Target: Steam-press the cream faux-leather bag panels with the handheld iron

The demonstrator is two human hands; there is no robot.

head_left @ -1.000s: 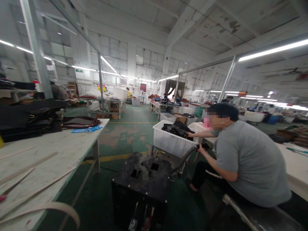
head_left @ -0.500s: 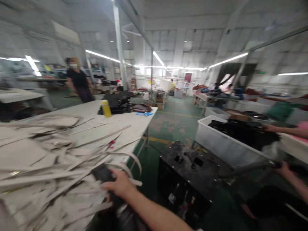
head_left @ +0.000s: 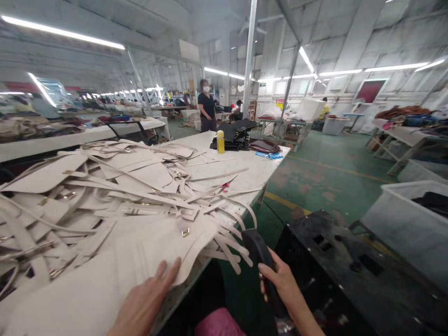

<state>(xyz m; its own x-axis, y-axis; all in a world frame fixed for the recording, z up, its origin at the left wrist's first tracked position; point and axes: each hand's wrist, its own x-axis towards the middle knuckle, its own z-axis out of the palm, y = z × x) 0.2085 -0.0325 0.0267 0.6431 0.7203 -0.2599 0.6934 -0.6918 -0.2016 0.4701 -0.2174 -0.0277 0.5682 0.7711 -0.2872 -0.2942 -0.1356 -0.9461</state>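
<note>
My left hand rests on a large beige leather-like panel at the table's near edge, fingers stretched out flat. My right hand is closed around a black hand-held tool with a thick, slightly curved body; its exact kind is not clear. The tool is raised just off the table edge, beside the ends of several beige straps hanging over. A small gold-coloured metal fitting sits on the panel. Beyond it lies a heap of beige bag parts with straps and metal fittings.
The white table carries a yellow bottle, black bags and blue tags at its far end. A black box stands low at right, near a white bin. Beyond the table stands a co-worker.
My view has swung left, bringing more of the beige heap into sight. My left hand has appeared on the panel. The right hand, still gripping the black tool, now shows further right.
</note>
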